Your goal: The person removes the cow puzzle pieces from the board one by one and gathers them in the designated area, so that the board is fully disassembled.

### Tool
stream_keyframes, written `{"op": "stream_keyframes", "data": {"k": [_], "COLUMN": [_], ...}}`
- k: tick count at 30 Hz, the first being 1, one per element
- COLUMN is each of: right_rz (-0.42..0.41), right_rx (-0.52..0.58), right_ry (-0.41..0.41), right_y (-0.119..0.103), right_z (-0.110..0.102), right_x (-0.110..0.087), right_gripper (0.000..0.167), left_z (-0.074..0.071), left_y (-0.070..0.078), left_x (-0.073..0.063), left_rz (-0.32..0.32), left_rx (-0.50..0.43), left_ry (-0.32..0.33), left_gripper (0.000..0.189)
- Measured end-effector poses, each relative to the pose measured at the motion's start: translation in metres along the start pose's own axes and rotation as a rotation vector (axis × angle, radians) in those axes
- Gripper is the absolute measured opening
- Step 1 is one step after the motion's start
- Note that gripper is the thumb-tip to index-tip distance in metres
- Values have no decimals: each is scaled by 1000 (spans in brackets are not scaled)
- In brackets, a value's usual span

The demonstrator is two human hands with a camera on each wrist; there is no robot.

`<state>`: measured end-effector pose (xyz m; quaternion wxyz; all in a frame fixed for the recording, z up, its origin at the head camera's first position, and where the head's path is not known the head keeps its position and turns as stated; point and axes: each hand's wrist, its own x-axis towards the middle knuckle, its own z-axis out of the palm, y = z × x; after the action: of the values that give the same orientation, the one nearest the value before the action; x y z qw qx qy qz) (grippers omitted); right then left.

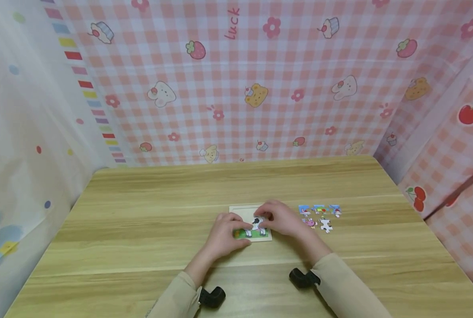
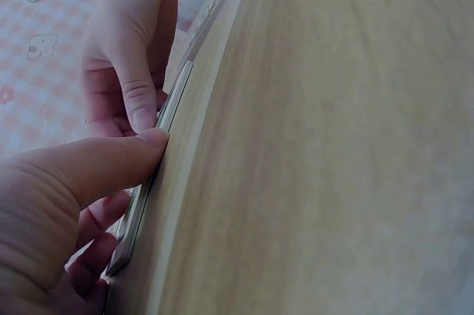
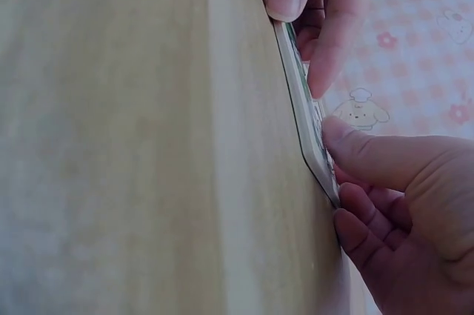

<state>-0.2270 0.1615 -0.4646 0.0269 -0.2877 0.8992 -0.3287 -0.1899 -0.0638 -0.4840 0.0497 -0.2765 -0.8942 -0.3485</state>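
Observation:
A small jigsaw tray (image 1: pixel 242 207) lies on the table, partly filled with pieces that show a black-and-white cow (image 1: pixel 256 224) over green grass. At its left side is my left hand (image 1: pixel 222 234), the thumb against the near edge of the tray (image 2: pixel 145 196) and the other fingers around its left side. From the right, my right hand (image 1: pixel 283 219) holds a white jigsaw piece at the cow's upper right with curled thumb and fingers. Its thumb (image 3: pixel 370 156) touches the puzzle's face in the right wrist view. The fingers hide much of that piece.
Several loose jigsaw pieces (image 1: pixel 326 225) lie right of the tray, some blue, some white, one pink. The wooden table (image 1: pixel 141 229) ends at a pink checked curtain (image 1: pixel 220 88) behind. Black wrist mounts (image 1: pixel 212 297) sit at both cuffs.

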Motion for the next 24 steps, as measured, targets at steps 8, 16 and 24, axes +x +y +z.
{"op": "stream_keyframes", "data": {"k": [8,16,24], "right_rz": [11,38,83], "right_rx": [-28,-30,-19], "right_ry": [-32,-37,-27], "right_y": [-4,-6,-6], "right_z": [0,1,3], "right_x": [3,4,3], "right_gripper": [20,20,20], "left_z": [1,2,1], "left_y": [-1,-2,0], "left_x": [0,0,0], "left_rz": [6,14,-7], "left_rx": [-15,-8,-18], "left_ry": [10,22,3], "left_gripper": [32,31,31]}}
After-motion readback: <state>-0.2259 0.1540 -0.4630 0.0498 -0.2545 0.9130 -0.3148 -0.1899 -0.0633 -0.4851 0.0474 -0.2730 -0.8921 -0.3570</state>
